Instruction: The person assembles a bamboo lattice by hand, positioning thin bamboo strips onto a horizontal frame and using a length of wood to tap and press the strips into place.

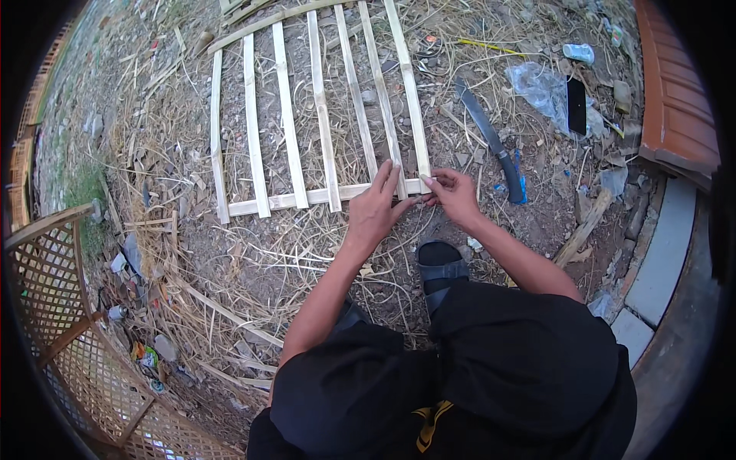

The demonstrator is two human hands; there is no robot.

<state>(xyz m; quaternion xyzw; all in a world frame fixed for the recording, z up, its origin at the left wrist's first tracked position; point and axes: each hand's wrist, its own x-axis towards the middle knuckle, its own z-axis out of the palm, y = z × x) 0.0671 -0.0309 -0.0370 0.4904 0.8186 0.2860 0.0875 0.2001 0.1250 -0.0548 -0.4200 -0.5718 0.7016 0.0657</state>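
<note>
Several pale split-wood slats [320,115] lie side by side on the ground, their near ends over a crosswise slat [287,201]. My left hand [373,208] rests at the right part of that crosspiece, its fingers stretched over the second slat from the right and its thumb reaching toward my other hand. At the right corner, my right hand [455,201] pinches the near end of the rightmost slat [410,92], thumb on top, where it meets the crosspiece. The undersides of the joint and some fingertips are hidden.
A machete [487,130] with a dark handle lies right of the slats. Beyond it are a dark phone [576,106], a plastic bag [537,86] and a white cup [579,53]. A lattice panel [57,299] stands left. Wood strips litter the ground around my sandals [441,268].
</note>
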